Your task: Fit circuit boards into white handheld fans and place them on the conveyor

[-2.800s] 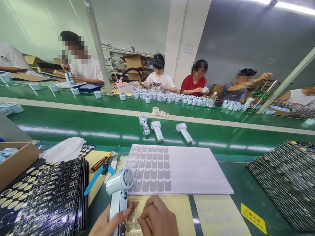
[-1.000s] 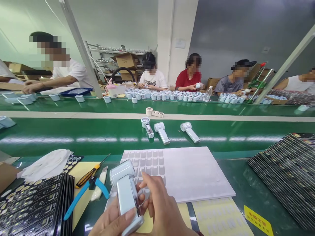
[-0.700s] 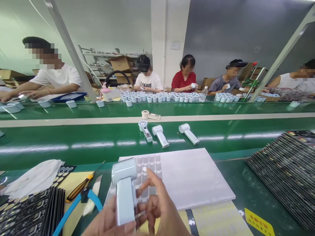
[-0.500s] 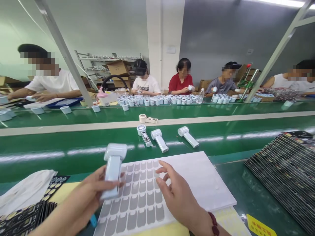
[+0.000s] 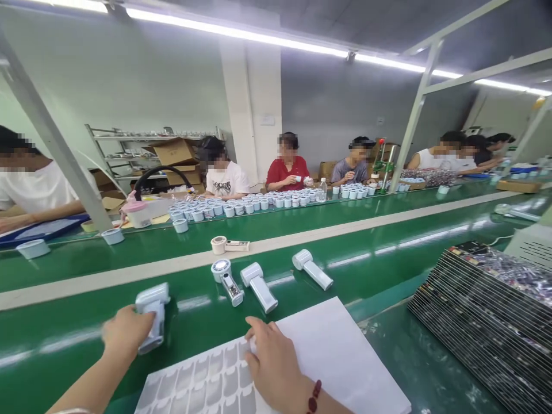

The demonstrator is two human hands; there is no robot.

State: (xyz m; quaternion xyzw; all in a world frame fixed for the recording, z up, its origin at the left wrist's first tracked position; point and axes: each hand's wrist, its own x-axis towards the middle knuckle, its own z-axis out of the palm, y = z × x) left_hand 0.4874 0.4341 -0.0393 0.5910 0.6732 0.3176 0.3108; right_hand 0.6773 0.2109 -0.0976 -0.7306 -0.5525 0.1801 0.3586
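Note:
My left hand (image 5: pixel 125 334) grips a pale blue handheld fan (image 5: pixel 150 315) by its handle and holds it down on the green conveyor belt (image 5: pixel 77 313), left of the others. My right hand (image 5: pixel 271 365), with a dark bead bracelet on the wrist, lies flat on a white sheet of grey stickers (image 5: pixel 345 356), fingers spread near its far edge. Three similar fans (image 5: pixel 259 284) lie in a row on the belt just beyond the sheet.
A tape roll (image 5: pixel 218 245) sits on the belt's white stripe. Many small white cups (image 5: pixel 259 204) line the far bench, where several people sit working. A stack of dark circuit panels (image 5: pixel 483 310) fills the right side. A metal post (image 5: pixel 56 149) slants at left.
My left hand has carried the fan from close in front of me forward and left onto the belt. My right hand has let go of it and dropped onto the sticker sheet. The view has tilted up.

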